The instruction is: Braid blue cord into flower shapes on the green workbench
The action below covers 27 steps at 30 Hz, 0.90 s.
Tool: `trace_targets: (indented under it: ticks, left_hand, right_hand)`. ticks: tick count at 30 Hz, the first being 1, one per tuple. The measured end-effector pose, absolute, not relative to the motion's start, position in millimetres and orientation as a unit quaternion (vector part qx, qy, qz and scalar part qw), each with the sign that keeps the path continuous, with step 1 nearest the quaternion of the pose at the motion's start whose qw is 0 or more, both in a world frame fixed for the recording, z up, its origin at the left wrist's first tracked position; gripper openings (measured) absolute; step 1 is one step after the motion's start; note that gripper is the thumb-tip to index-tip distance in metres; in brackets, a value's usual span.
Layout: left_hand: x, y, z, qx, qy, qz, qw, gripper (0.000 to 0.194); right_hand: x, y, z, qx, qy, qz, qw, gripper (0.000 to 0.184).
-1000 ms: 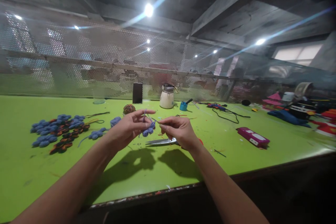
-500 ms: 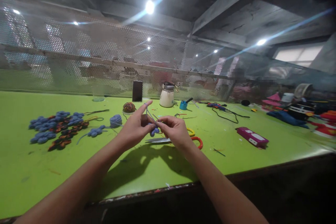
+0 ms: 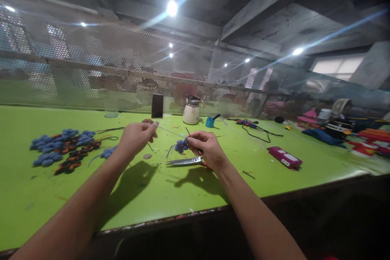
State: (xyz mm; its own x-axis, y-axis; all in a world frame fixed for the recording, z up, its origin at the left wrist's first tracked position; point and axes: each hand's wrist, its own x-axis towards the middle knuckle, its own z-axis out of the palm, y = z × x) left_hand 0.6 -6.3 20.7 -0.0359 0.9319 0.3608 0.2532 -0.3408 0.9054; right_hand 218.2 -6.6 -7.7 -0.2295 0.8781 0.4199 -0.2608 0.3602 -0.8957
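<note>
In the head view my left hand [image 3: 135,140] is closed in a pinch on a strand of blue yarn [image 3: 172,132], drawn taut across to the right. My right hand [image 3: 207,148] grips a small blue crochet piece [image 3: 181,146] at its edge, with a thin dark crochet hook [image 3: 188,131] sticking up from the fingers. A loose yarn tail hangs from the piece's left side. Scissors [image 3: 184,162] lie below, blades pointing left, their handles mostly hidden by my right hand. The blue yarn ball is out of sight, and a multicolour yarn ball [image 3: 148,121] shows partly behind my left hand.
Blue crochet flowers [image 3: 47,159] and dark orange-black ones [image 3: 71,163] lie at left. Along the back stand a phone [image 3: 157,106], a cream jug [image 3: 191,113] and a blue pot [image 3: 210,122]. A purple box [image 3: 284,157] sits right, before a perforated screen [image 3: 137,69].
My left hand has moved left, away from my right hand, stretching the yarn between them. The left index finger, raised before, is now folded in. More of the crochet piece shows.
</note>
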Motion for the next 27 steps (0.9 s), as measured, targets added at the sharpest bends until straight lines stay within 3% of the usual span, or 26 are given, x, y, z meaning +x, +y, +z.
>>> trace_targets:
  ticks: [4, 7, 8, 9, 11, 13, 14, 17, 20, 22, 27]
  left_hand:
    - [3.2, -21.0, 33.1, 0.602, 0.338, 0.517, 0.507, 0.037]
    - [7.4, -27.2, 35.3, 0.586, 0.241, 0.538, 0.557, 0.023]
    - [8.7, -26.6, 33.8, 0.598, 0.249, 0.535, 0.543, 0.022]
    - [9.9, -24.7, 31.3, 0.622, 0.284, 0.527, 0.504, 0.034]
    - [12.0, -18.5, 24.9, 0.680, 0.392, 0.498, 0.370, 0.049]
    - [13.5, -12.5, 19.5, 0.695, 0.491, 0.465, 0.244, 0.023]
    - [14.1, -10.8, 18.0, 0.695, 0.516, 0.441, 0.236, 0.014]
    - [16.2, -13.2, 18.4, 0.659, 0.460, 0.444, 0.395, 0.038]
    - [21.7, -22.3, 21.5, 0.536, 0.318, 0.521, 0.584, 0.024]
    - [27.3, -27.5, 21.5, 0.497, 0.283, 0.539, 0.619, 0.015]
    - [37.7, -28.2, 11.8, 0.559, 0.275, 0.490, 0.610, 0.066]
  right_hand:
    - [217.9, -4.2, -10.2, -0.257, -0.608, 0.505, 0.556, 0.020]
    - [215.3, -4.4, -12.0, -0.264, -0.618, 0.509, 0.537, 0.021]
    - [214.6, -4.7, -12.4, -0.268, -0.621, 0.510, 0.532, 0.021]
    - [214.2, -4.8, -12.5, -0.272, -0.621, 0.510, 0.529, 0.022]
    - [214.4, -4.8, -12.5, -0.276, -0.621, 0.506, 0.532, 0.023]
    - [215.1, -4.2, -12.2, -0.278, -0.620, 0.501, 0.537, 0.024]
    - [215.2, -3.9, -12.2, -0.279, -0.619, 0.499, 0.538, 0.024]
    - [212.8, -4.3, -12.5, -0.288, -0.618, 0.498, 0.536, 0.024]
    - [206.4, -8.0, -12.6, -0.289, -0.621, 0.497, 0.533, 0.023]
    - [202.0, -11.4, -12.2, -0.288, -0.620, 0.496, 0.536, 0.022]
    - [197.9, -16.5, -10.5, -0.289, -0.609, 0.495, 0.549, 0.021]
